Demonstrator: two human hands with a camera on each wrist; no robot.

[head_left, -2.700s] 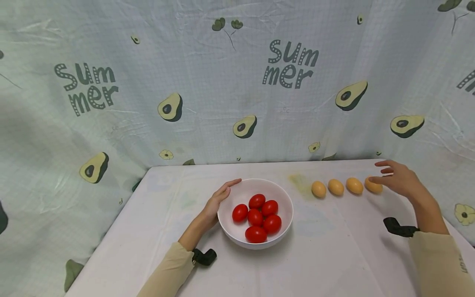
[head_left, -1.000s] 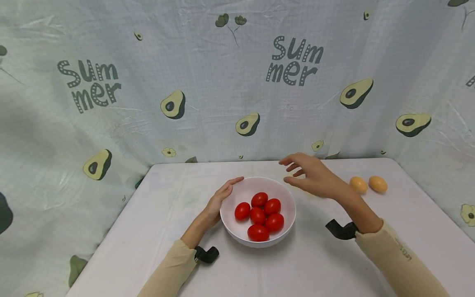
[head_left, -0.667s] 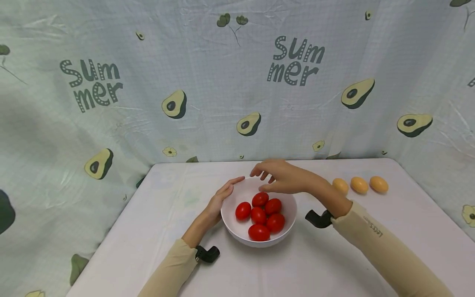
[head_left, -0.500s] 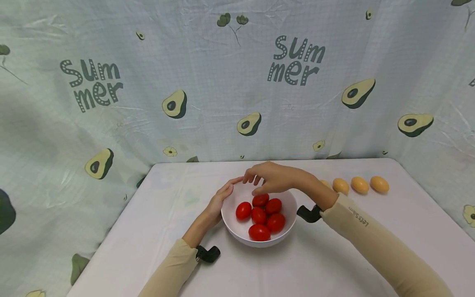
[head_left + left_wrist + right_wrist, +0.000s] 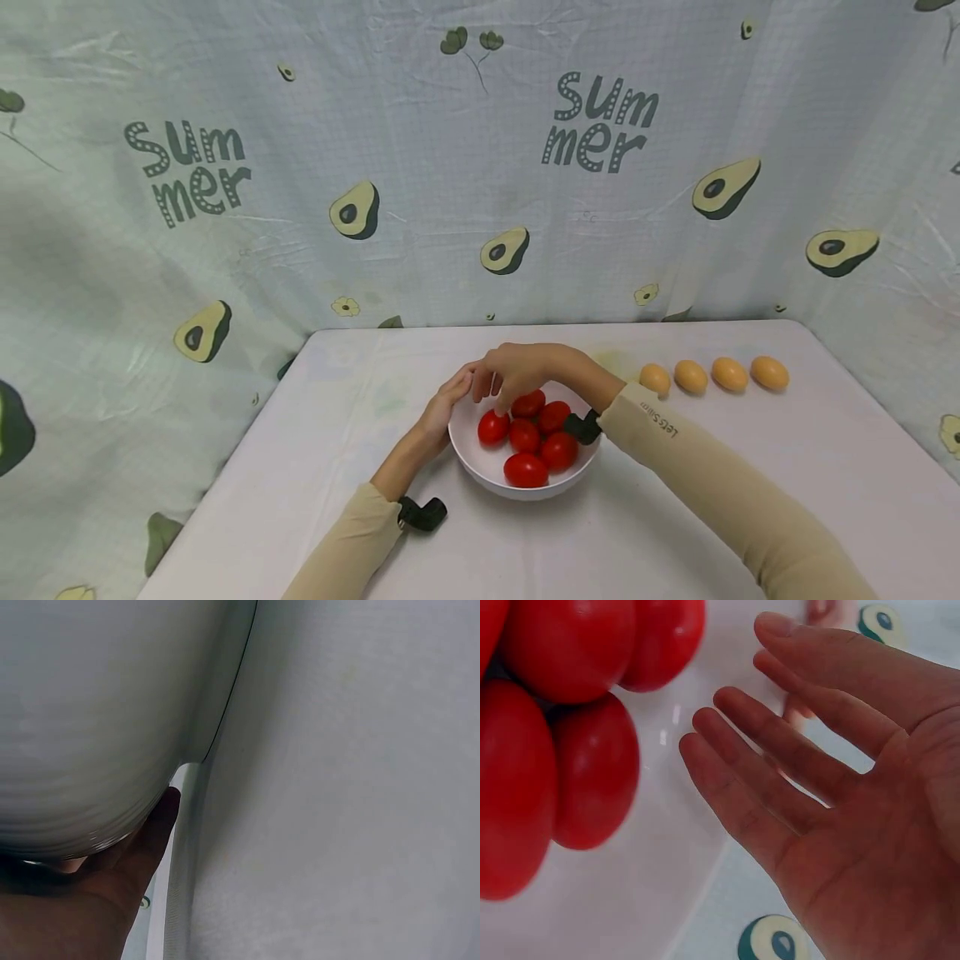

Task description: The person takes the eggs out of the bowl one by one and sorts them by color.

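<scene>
Red egg-shaped pieces (image 5: 534,435), six of them, lie heaped in the white bowl (image 5: 480,462), which stands on the desk (image 5: 660,517) near its middle

Right hand (image 5: 517,375) hangs over the far-left part of the bowl, palm down, sleeve crossing the bowl's right rim. Fingers (image 5: 780,780) loose and slightly spread, grasping nothing; the right wrist view shows bare palm, with the nearest red pieces (image 5: 562,750) just beside the fingertips, apart from them. From the head view the fingertips hover above the far two pieces of the heap; contact cannot be confirmed

Left hand (image 5: 442,408) lies against the bowl's left outer wall, fingers straight along the rim, touching it rather than curling round it. Left wrist view: bowl wall (image 5: 90,712) fills the frame, one fingertip (image 5: 166,806) laid on it

Handling, judged: glossy, smooth, rounded shells, so probably slippery and inclined to roll; they look light and rigid, whether breakable cannot be told. Best hold would be across the short middle of one piece, thumb opposite two fingers. The top pieces of the heap are free to lift; lower ones are wedged between neighbours and the bowl wall

To the right of the bowl, well apart from it, four tan eggs (image 5: 711,375) lie in a row on the desk. Behind the bowl hangs a pale cloth (image 5: 450,167) printed with avocados and "Summer"
</scene>
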